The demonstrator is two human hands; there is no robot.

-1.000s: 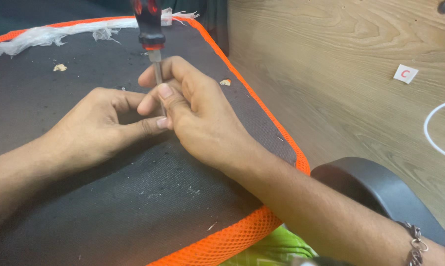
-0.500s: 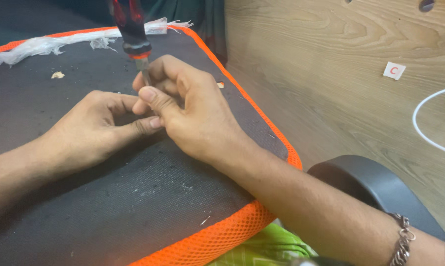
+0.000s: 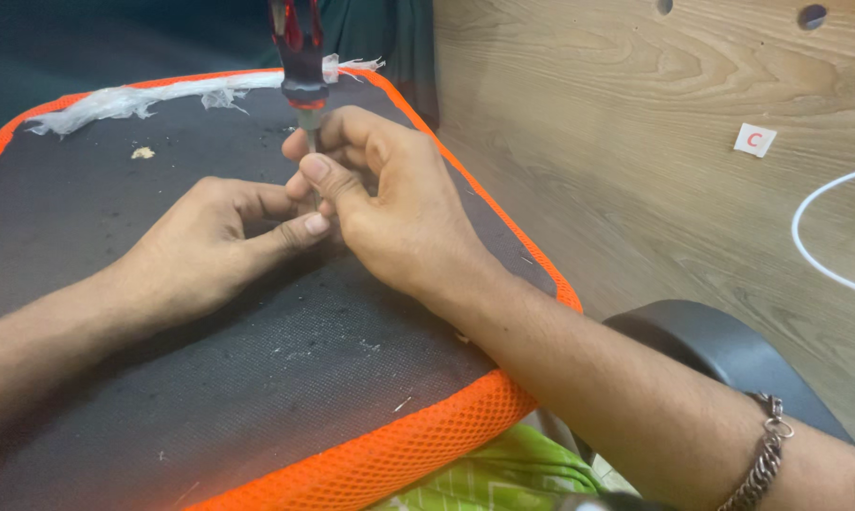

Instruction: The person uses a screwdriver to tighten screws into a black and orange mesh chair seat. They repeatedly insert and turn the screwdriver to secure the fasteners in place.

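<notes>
While the right hand pinches the metal shaft of the upright screwdriver at upper centre of frame, fingers closed round it, the left hand lies curled at its tip, grasping nothing visible. Risk: the tip, hidden between the fingers, could slip on the dark cushion and jab the left thumb.

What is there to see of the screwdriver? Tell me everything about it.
The screwdriver stands nearly upright over the dark mesh cushion. Its handle looks like glossy plastic, red and black, cut off by the top of the picture. Below a dark collar, a thin metal shaft runs down between the fingers of the right hand, which pinches it. The left hand rests at the base, thumb toward the shaft. The tip is hidden by the fingers.
</notes>
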